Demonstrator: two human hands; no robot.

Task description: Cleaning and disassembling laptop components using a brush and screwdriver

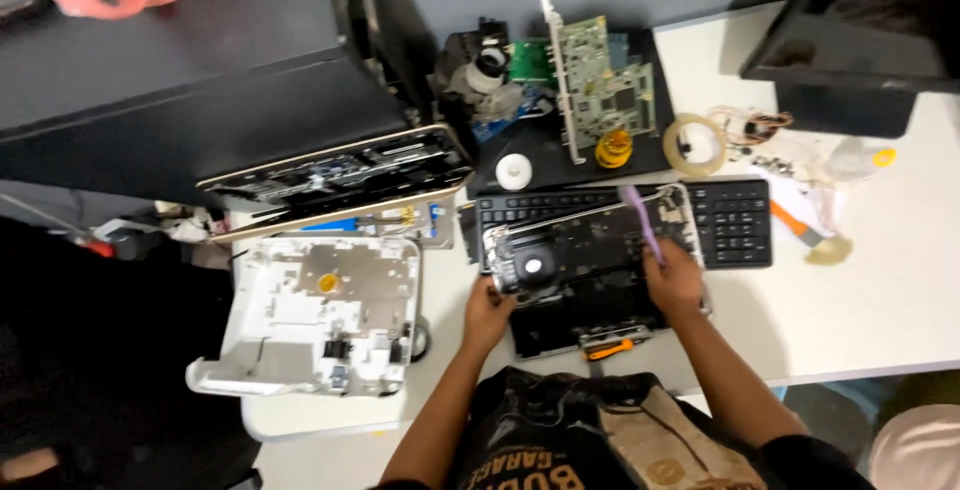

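Observation:
An opened laptop base [590, 240], with its circuit board and round fan showing, is tilted up over a black keyboard [730, 215]. My left hand [487, 312] grips the base's lower left corner near the fan. My right hand [672, 278] holds a purple toothbrush [640, 218] whose head rests on the board's upper right part. An orange-handled screwdriver [610, 349] lies just below the base on a dark laptop part.
A white plastic device shell [320, 325] lies at left, below an opened gold-rimmed laptop [335, 178]. Green circuit boards [600, 80], a tape roll [694, 144], small wires and a brush [812, 238] sit behind and right. A dark monitor [850, 40] stands at back right.

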